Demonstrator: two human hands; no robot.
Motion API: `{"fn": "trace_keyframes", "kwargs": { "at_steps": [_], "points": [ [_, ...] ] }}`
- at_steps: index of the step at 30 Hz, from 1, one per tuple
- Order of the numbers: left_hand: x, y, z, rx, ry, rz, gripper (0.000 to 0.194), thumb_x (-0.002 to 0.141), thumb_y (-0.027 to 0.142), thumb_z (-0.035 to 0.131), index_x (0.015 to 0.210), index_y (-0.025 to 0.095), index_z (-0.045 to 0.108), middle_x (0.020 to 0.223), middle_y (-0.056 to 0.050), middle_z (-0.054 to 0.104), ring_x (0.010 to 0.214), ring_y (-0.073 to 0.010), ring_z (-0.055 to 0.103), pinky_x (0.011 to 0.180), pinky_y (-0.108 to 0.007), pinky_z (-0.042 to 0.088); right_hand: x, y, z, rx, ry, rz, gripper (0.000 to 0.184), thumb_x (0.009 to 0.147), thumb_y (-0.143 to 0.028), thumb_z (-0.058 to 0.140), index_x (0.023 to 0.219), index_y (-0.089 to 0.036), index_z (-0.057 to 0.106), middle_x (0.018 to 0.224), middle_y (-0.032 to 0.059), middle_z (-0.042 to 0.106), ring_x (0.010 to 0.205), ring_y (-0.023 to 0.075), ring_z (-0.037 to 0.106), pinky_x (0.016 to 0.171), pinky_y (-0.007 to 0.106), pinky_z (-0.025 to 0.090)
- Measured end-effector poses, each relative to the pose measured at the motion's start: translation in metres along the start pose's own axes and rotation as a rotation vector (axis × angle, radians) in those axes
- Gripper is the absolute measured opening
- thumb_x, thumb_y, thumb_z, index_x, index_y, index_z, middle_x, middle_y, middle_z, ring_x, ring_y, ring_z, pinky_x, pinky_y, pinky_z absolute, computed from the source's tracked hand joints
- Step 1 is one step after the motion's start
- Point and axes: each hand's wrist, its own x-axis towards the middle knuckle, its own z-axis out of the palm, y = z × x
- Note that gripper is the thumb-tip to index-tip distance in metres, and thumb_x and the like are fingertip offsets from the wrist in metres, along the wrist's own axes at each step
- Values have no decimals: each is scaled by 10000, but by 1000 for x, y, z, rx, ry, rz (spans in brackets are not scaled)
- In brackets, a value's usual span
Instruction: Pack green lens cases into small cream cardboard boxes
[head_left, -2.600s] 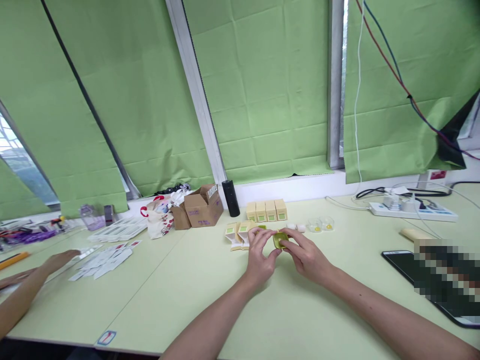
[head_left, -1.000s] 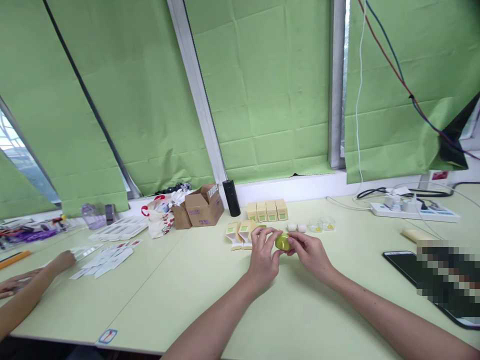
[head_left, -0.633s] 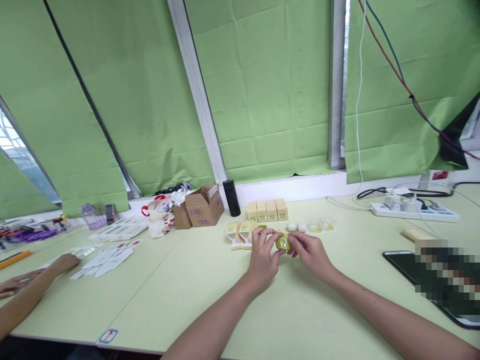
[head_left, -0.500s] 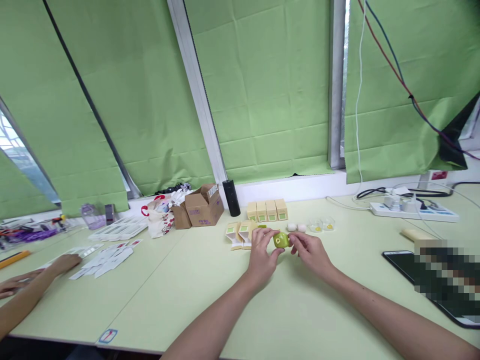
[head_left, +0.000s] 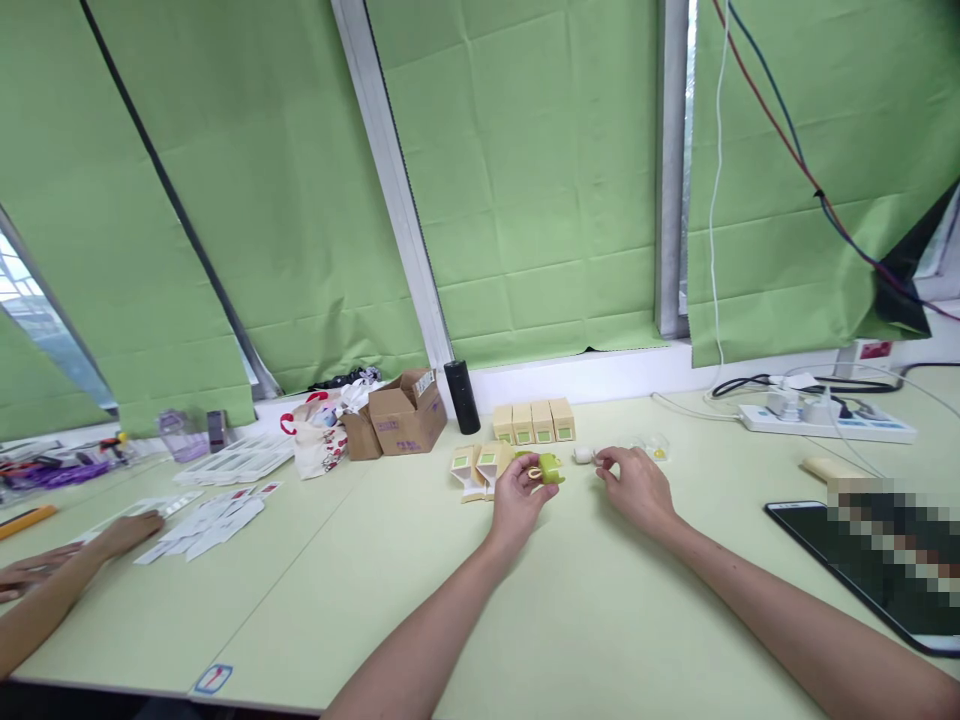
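My left hand [head_left: 516, 497] is closed round a small lime-green case [head_left: 550, 469], held just above the table with what looks like a flap or lid turned outward. A cream-coloured ring shows at its left side. To the right, my right hand [head_left: 637, 490] pinches at one of two small white cylinders; the fingertips partly hide it. The other white cylinder [head_left: 582, 456] lies just left of those fingertips. Beyond the right hand sit clear little cups [head_left: 658, 449] with yellow centres, partly covered. Two opened cream boxes [head_left: 466, 470] lie left of my left hand.
A row of several closed cream boxes [head_left: 534, 422] stands behind. Farther left are a black cylinder [head_left: 462, 398], a cardboard box [head_left: 409, 415] and white cards [head_left: 210, 525] near another person's hands [head_left: 124, 532]. A power strip [head_left: 832, 425] and a phone [head_left: 810, 535] lie right.
My right hand has left the green case and moved right to the white cylinders. The green case, still in my left hand, has turned and shifted slightly left.
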Motion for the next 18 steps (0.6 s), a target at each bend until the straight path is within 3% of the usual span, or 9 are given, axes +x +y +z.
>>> {"fn": "trace_keyframes", "kwargs": {
  "at_steps": [10, 18],
  "points": [
    [1, -1, -5, -26, -30, -4, 572, 553, 73, 904, 1055, 170, 647, 1091, -76, 718, 956, -211, 738, 881, -364, 580, 26, 25, 4, -348, 1, -199, 304, 910, -145, 614, 1188, -184, 734, 1252, 152, 697, 1172, 335, 494, 924, 426, 358],
    [-1, 0, -6, 8, -16, 6, 563, 578, 58, 886, 1074, 175, 648, 1068, -85, 747, 998, -218, 737, 926, -373, 571, 33, 16, 9, -434, -39, -301, 250, 914, -118, 574, 1054, -165, 776, 1243, 184, 667, 1183, 337, 469, 950, 445, 339]
  ]
}}
